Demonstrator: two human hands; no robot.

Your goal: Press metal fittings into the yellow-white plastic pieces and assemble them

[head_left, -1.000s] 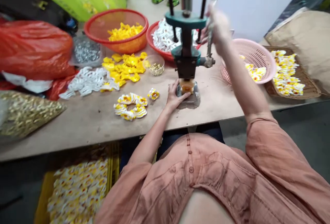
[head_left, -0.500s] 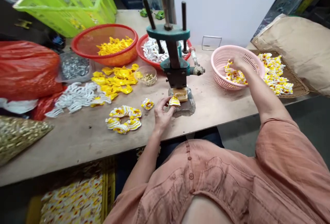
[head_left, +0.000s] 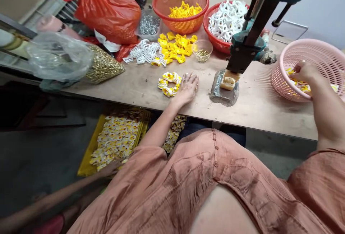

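My left hand (head_left: 188, 86) lies flat on the wooden table (head_left: 134, 87) with its fingers spread. It rests just right of a ring-shaped cluster of yellow-and-white pieces (head_left: 169, 82). My right hand (head_left: 303, 71) is down inside the pink basket (head_left: 318, 52), its fingers curled among yellow-and-white pieces (head_left: 299, 83); what they hold is hidden. Between my hands stands a green hand press (head_left: 244, 45), with a tan block (head_left: 228, 82) on its wrapped base and nothing on the block.
At the back stand an orange basket of yellow parts (head_left: 181, 0), a red basket of white parts (head_left: 226, 20), loose yellow parts (head_left: 176, 46), white parts (head_left: 142, 51), a small bowl (head_left: 202, 50) and a red bag (head_left: 113, 9). Another person's arm (head_left: 67, 191) reaches toward a yellow tray (head_left: 114, 144) under the table.
My left hand left the press base and moved left, flat onto the table beside the ring cluster. The piece it held is out of sight. My right hand stays in the pink basket. The view swung left.
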